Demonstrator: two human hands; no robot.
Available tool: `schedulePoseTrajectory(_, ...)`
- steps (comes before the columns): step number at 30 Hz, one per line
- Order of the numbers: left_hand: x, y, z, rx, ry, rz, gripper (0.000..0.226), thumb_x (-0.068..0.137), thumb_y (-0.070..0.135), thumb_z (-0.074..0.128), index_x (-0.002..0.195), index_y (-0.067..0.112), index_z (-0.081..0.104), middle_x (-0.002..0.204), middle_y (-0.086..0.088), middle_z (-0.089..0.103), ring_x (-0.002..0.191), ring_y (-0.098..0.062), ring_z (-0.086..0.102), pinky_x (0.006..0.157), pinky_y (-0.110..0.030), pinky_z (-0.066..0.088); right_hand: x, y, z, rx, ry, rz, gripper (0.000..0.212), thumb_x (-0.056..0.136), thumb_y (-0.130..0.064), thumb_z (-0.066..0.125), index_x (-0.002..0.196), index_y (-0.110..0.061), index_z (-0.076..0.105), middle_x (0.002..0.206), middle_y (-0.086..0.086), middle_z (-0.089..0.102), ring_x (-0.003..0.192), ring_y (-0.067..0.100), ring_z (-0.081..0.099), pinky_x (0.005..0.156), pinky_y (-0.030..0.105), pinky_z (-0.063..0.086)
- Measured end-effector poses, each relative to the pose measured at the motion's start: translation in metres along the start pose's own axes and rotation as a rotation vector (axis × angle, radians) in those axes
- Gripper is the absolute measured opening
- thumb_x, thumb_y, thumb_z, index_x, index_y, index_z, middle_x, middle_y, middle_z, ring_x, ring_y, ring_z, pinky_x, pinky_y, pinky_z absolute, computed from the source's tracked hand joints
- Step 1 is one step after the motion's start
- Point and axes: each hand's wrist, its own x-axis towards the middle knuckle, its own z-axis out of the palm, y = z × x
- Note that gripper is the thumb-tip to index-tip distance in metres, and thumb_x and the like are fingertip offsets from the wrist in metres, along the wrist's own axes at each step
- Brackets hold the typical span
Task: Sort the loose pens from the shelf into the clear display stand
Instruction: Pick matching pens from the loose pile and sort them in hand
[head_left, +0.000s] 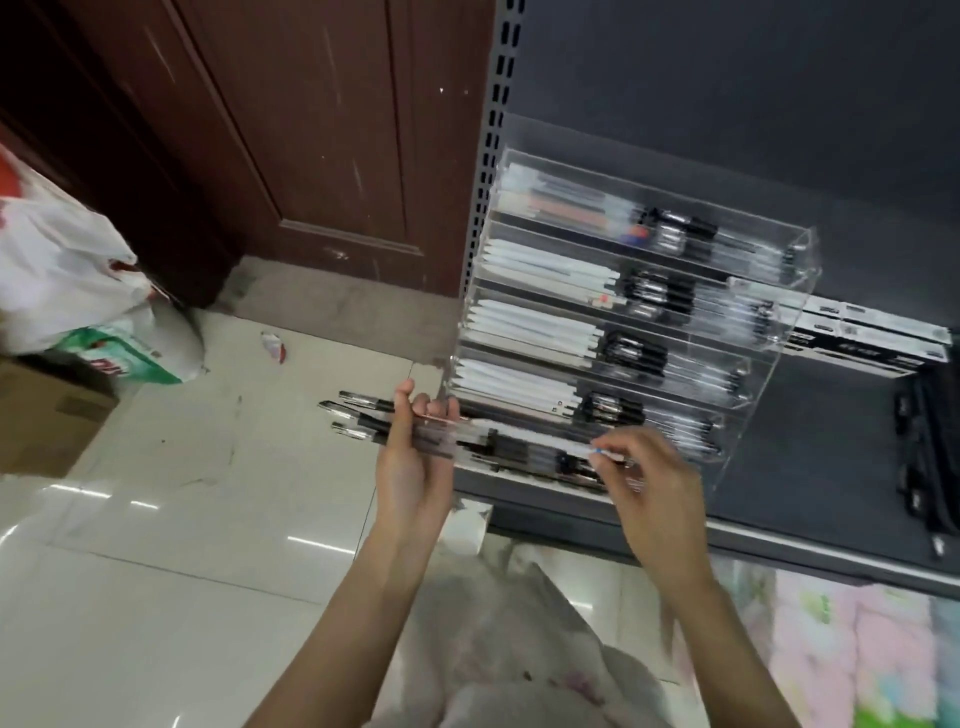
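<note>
The person stands close to a dark shelf (810, 415), arms reaching forward. The left hand (415, 457) has its fingers curled in a tight grip around a bundle of pens (363, 418), black caps and clips sticking out to the left beyond the shelf edge, over the pale tiled floor (156, 519). The right hand (654, 488) pinches the end of 1 pen (535, 439) between thumb and fingertips, a narrow grip; that pen lies roughly level, reaching from the bundle toward the front of the clear display stand (623, 332).

The stand sits on the shelf at its left end, stepped in 5 tiers. Each tier already carries a row of pens lying side by side, white barrels to the left and black grips toward the right. The held pen is at the lowest, nearest tier; motion blur keeps me from telling whether it touches the stand.

To the right on the shelf lie flat black-and-white boxes (872, 338) and some dark pens (919, 467). A brown wooden door (311, 130) stands behind, and a white plastic bag (67, 270) sits on the floor at left beside a cardboard box (41, 415).
</note>
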Motion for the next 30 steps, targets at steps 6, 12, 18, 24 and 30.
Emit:
schedulePoseTrajectory(6, 0.008, 0.008, -0.011, 0.064, -0.067, -0.039, 0.02, 0.098, 0.017, 0.037, 0.105, 0.013, 0.055, 0.074, 0.003, 0.059, 0.073, -0.009, 0.061, 0.093, -0.032, 0.052, 0.039, 0.004, -0.001, -0.151, 0.042, 0.024, 0.007, 0.079, -0.013, 0.073, 0.086, -0.013, 0.072, 0.081, 0.0, 0.065, 0.062, 0.011, 0.056, 0.063, 0.02, 0.045)
schedulePoseTrajectory(12, 0.005, 0.007, -0.014, 0.098, -0.082, -0.081, 0.023, 0.098, 0.012, 0.036, 0.103, 0.011, 0.058, 0.077, 0.001, 0.06, 0.076, -0.011, 0.062, 0.088, -0.031, 0.054, 0.057, 0.003, 0.032, -0.217, -0.077, -0.026, 0.012, 0.077, -0.015, 0.076, 0.089, -0.015, 0.074, 0.083, 0.001, 0.068, 0.067, 0.012, 0.06, 0.061, 0.021, 0.048)
schedulePoseTrajectory(18, 0.004, 0.002, -0.012, 0.141, -0.023, -0.108, 0.024, 0.099, 0.01, 0.035, 0.102, 0.012, 0.059, 0.075, 0.001, 0.061, 0.075, -0.011, 0.063, 0.096, -0.036, 0.047, 0.06, -0.004, 0.039, -0.395, -0.066, -0.1, 0.009, 0.075, -0.016, 0.077, 0.079, -0.016, 0.069, 0.083, -0.002, 0.068, 0.085, 0.021, 0.06, 0.058, 0.022, 0.042)
schedulePoseTrajectory(24, -0.001, -0.003, -0.011, 0.161, 0.027, -0.109, 0.024, 0.099, 0.01, 0.036, 0.102, 0.011, 0.06, 0.077, 0.0, 0.063, 0.076, -0.011, 0.064, 0.089, -0.032, 0.054, 0.07, -0.004, 0.044, -0.301, -0.169, -0.098, 0.015, 0.084, -0.014, 0.069, 0.099, -0.017, 0.069, 0.103, -0.003, 0.066, 0.079, 0.018, 0.066, 0.064, 0.033, 0.056)
schedulePoseTrajectory(30, -0.007, -0.006, 0.003, 0.19, 0.028, -0.124, 0.028, 0.1, 0.013, 0.035, 0.116, 0.01, 0.058, 0.096, -0.001, 0.07, 0.093, -0.013, 0.068, 0.095, -0.032, 0.051, 0.056, -0.031, 0.041, -0.119, -0.117, -0.152, 0.012, 0.086, -0.016, 0.066, 0.098, -0.016, 0.07, 0.097, -0.003, 0.068, 0.084, 0.013, 0.065, 0.067, 0.021, 0.049)
